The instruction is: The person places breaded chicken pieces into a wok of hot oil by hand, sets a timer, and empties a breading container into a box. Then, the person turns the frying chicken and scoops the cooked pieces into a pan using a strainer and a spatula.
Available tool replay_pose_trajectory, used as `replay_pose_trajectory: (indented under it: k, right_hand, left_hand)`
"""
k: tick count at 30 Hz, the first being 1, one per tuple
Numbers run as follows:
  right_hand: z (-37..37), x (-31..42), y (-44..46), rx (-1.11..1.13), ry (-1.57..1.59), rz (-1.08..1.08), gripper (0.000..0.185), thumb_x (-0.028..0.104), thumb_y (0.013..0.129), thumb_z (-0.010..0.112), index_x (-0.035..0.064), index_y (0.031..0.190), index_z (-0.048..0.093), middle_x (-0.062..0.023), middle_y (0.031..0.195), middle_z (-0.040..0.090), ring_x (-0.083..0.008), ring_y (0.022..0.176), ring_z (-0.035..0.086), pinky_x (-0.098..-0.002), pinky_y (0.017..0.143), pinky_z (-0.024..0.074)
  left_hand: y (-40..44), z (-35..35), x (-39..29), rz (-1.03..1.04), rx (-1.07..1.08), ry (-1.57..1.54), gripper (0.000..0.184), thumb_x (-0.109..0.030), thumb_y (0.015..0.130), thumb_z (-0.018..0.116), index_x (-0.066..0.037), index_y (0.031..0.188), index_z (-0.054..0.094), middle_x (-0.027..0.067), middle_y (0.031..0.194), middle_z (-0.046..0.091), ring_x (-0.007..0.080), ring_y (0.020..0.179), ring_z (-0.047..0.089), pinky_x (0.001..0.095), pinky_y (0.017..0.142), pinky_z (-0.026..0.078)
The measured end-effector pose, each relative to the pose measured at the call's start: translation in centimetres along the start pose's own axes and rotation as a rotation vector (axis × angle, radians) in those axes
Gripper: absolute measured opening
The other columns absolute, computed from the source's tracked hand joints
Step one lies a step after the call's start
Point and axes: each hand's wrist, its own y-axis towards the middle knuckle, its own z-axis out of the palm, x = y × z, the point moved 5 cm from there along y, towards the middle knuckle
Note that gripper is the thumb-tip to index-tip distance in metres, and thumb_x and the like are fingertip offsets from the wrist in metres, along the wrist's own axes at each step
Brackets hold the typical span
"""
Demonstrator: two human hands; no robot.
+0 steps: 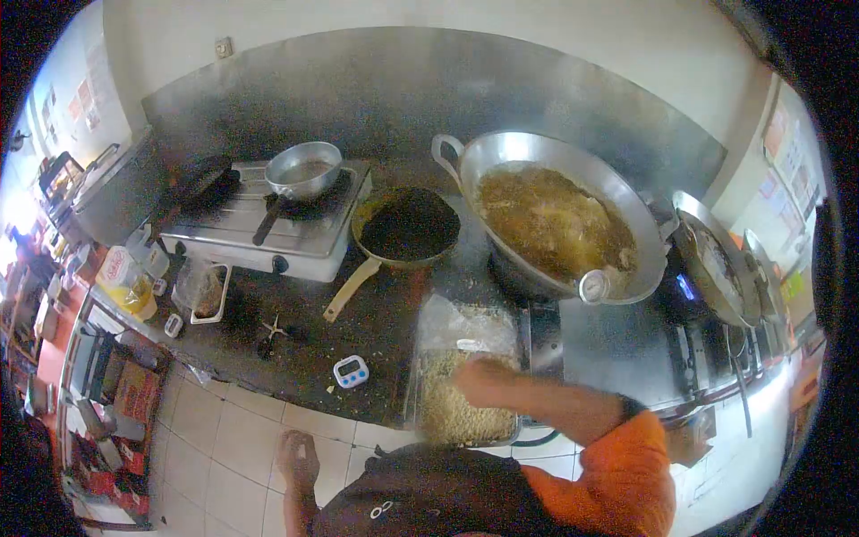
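Right hand (486, 381) over tray (483, 443) of pale bits (442, 394), left hand (299, 458) left of tray, cannot tell if either's fingers hold anything, 1 timer (351, 371) left of tray, wok (501, 150) beyond

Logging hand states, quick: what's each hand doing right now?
Left hand: partly open, nothing seen in it.
Right hand: over the pale crumbly pieces; whether closed or holding any cannot be told.

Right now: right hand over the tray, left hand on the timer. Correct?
Not quite. The left hand isn't on the timer; the head view shows it apart, low in front of the floor. The right hand is over the tray.
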Motion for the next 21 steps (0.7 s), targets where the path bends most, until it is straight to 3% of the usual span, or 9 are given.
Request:
replay_pose_trajectory:
  k: [1,3,5,10,13,16,18,21]
  right_hand:
    - [4.6,-1.7,1.9,-0.028,0.135,0.008,0.021,0.010,0.070,0.043,0.0016,0.086,0.053,-0.0187,0.080,0.056,-0.0327,0.074,0.055,-0.0425,0.065,0.0450]
    - [6.1,-2.4,3.7,-0.592,0.271,0.059,0.021,0.010,0.070,0.045,0.0009,0.086,0.053,-0.0183,0.082,0.055,-0.0333,0.076,0.054,-0.0424,0.067,0.0441]
    - [6.6,-4.2,4.7,-0.798,0.310,0.166,0.021,0.012,0.069,0.047,0.0006,0.086,0.052,-0.0180,0.084,0.055,-0.0336,0.077,0.054,-0.0425,0.068,0.0433]
    - [8.2,-11.8,5.5,-0.383,0.194,0.577,0.026,0.019,0.066,0.054,0.0006,0.085,0.051,-0.0172,0.085,0.055,-0.0334,0.078,0.054,-0.0436,0.067,0.0420]
    - [4.5,-9.8,4.1,-0.565,0.108,0.520,0.023,0.016,0.063,0.054,0.0021,0.082,0.055,-0.0177,0.082,0.057,-0.0320,0.075,0.055,-0.0421,0.065,0.0434]
    - [6.8,-14.0,6.6,-0.190,-0.003,0.525,0.020,0.014,0.061,0.055,0.0043,0.078,0.058,-0.0187,0.079,0.057,-0.0318,0.073,0.056,-0.0397,0.065,0.0444]
    - [0.9,-9.6,4.0,-0.446,0.266,0.341,0.020,0.016,0.062,0.056,0.0064,0.078,0.060,-0.0192,0.078,0.057,-0.0306,0.072,0.056,-0.0386,0.065,0.0448]
    - [1.0,-8.3,3.3,-0.258,0.395,0.449,0.021,0.018,0.064,0.056,0.0081,0.083,0.060,-0.0189,0.078,0.057,-0.0296,0.072,0.057,-0.0384,0.065,0.0448]
  left_hand:
    - [0.2,-0.1,0.0,0.013,0.001,-0.011,0.009,0.000,0.066,0.055,-0.005,0.068,0.047,0.0110,0.069,0.051,0.0288,0.067,0.051,0.0350,0.058,0.042]
    - [-0.1,-0.1,0.9,-0.032,0.003,-0.029,0.009,0.000,0.066,0.055,-0.005,0.068,0.047,0.0109,0.069,0.051,0.0290,0.067,0.051,0.0352,0.059,0.042]
    - [0.1,-0.2,1.3,-0.050,0.016,-0.041,0.009,0.000,0.066,0.055,-0.005,0.068,0.047,0.0107,0.070,0.051,0.0290,0.068,0.051,0.0353,0.059,0.042]
    - [0.1,-0.3,2.0,-0.036,0.028,-0.054,0.008,-0.002,0.066,0.055,-0.005,0.068,0.048,0.0106,0.071,0.051,0.0294,0.068,0.051,0.0355,0.061,0.042]
    - [0.2,-0.2,1.7,-0.118,0.080,0.009,0.008,-0.003,0.067,0.056,-0.006,0.067,0.048,0.0108,0.070,0.051,0.0301,0.068,0.051,0.0360,0.060,0.042]
    - [0.2,-0.2,1.5,-0.050,0.066,-0.049,0.007,-0.003,0.068,0.055,-0.005,0.067,0.048,0.0110,0.071,0.052,0.0309,0.069,0.051,0.0363,0.061,0.041]
    - [0.3,-0.3,1.7,-0.026,0.075,-0.054,0.006,-0.003,0.070,0.055,-0.004,0.068,0.049,0.0107,0.072,0.052,0.0305,0.069,0.051,0.0359,0.062,0.041]
    - [0.6,-1.1,1.3,0.050,0.050,-0.063,0.005,-0.003,0.071,0.054,-0.004,0.068,0.049,0.0106,0.074,0.052,0.0297,0.070,0.051,0.0356,0.063,0.041]
